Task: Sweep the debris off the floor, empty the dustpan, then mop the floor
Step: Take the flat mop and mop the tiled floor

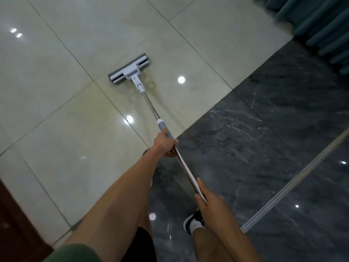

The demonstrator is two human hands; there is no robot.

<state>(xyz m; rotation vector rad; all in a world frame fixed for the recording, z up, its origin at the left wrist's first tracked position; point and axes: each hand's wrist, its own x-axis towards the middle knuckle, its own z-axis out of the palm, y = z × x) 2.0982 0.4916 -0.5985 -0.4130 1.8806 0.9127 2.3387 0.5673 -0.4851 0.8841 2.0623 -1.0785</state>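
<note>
Mop lies with its long axis running from my lower right up toward the upper left, its flat grey-and-white head pointing away from me and resting flat on the cream floor tiles. Its head sits crosswise to the metal pole. I see my left hand wrapped around the grey grip partway down the pole, and my right hand closed on the pole's near end. Beyond the cream tiles, dark marble flooring runs to the right, where a shoe stands.
</note>
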